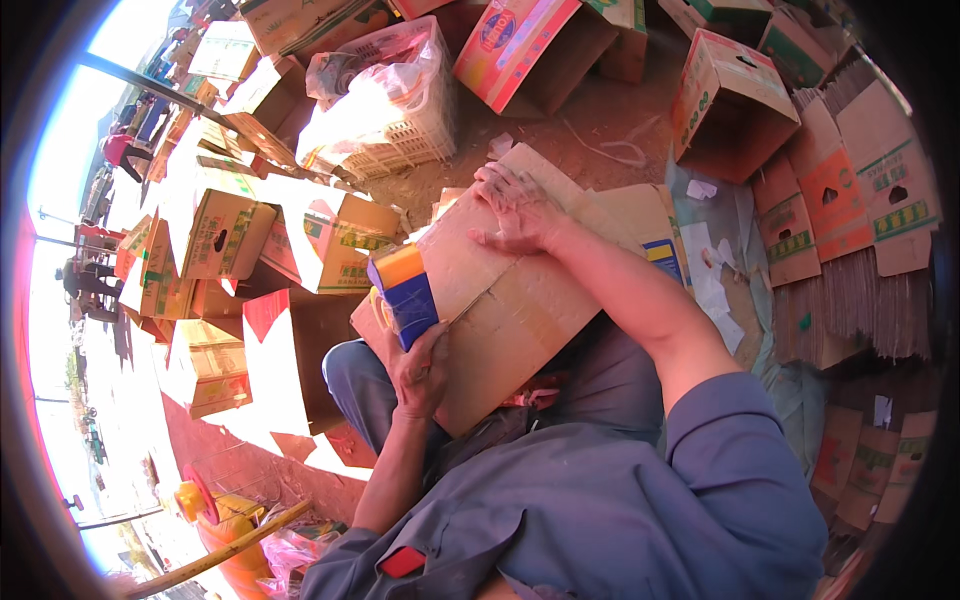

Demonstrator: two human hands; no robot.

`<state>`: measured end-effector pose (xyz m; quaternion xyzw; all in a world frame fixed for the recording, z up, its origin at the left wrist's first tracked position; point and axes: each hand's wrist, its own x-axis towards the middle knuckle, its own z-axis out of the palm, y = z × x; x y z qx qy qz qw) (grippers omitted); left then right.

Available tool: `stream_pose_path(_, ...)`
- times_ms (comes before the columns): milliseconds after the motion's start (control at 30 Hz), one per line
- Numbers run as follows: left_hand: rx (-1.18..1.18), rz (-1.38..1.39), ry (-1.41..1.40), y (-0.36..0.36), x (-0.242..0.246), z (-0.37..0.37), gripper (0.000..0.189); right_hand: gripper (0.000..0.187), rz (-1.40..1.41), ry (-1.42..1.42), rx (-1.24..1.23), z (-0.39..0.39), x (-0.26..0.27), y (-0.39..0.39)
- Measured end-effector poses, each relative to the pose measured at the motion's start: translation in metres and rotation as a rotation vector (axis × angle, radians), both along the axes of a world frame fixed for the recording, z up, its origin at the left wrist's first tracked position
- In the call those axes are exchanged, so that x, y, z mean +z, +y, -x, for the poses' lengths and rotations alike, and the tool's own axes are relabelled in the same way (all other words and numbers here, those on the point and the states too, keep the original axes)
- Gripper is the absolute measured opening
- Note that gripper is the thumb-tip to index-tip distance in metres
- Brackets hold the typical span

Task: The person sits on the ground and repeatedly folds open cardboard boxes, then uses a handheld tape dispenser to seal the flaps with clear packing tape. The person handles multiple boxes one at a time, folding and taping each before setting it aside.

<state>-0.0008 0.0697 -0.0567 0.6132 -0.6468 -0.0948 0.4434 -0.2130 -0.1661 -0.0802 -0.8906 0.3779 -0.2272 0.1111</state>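
A plain brown cardboard box (517, 315) lies tilted across my lap, with a seam running over its upper face. My right hand (514, 206) rests on its far part, fingers spread against the cardboard. At the box's left side my left hand (420, 367) grips a blue and orange tape dispenser (405, 296), held against the edge of the box. The palm of my left hand is partly hidden. Beyond my right forearm a cardboard flap with a blue and yellow print (661, 259) shows.
Printed cardboard boxes (229, 236) crowd the left, some sunlit. A white plastic crate (405, 142) holding plastic bags stands ahead. Open boxes (735, 105) stand farther off. Stacks of flattened cartons (855, 300) line the right. A wooden pole (225, 551) lies lower left.
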Motion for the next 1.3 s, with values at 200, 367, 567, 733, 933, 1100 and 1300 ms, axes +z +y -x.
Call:
stream_pose_path(200, -0.054, -0.082, 0.648, -0.059, 0.056, 0.034, 0.034, 0.058, 0.093, 0.077, -0.052, 0.006, -0.032, -0.014)
stream_pose_path(367, -0.119, -0.189, 0.657, -0.056, -0.033, 0.018, 0.037, 0.051, 0.068, -0.004, 0.001, -0.003, -0.012, -0.004)
stream_pose_path(567, -0.118, -0.329, 0.823, -0.055, -0.033, 0.009, 0.038, 0.045, 0.010, 0.021, -0.024, 0.004, -0.008, -0.001)
stream_pose_path(733, -0.206, -0.361, 0.985, -0.053, -0.039, 0.004, 0.039, 0.036, -0.459, -0.387, -0.085, 0.007, 0.021, 0.003)
stream_pose_path(933, -0.215, -0.357, 0.997, -0.053, -0.034, 0.007, 0.038, 0.037, -1.281, -0.679, -0.092, 0.042, 0.089, 0.061)
stream_pose_path(1100, -0.274, -0.449, 0.929, -0.060, -0.038, -0.006, 0.036, 0.026, -1.061, -0.580, -0.031, 0.049, 0.097, 0.073)
stream_pose_path(1300, -0.109, -0.693, 0.296, -0.084, 0.083, 0.034, 0.056, 0.017, -0.730, -0.519, -0.384, 0.124, 0.101, -0.011)
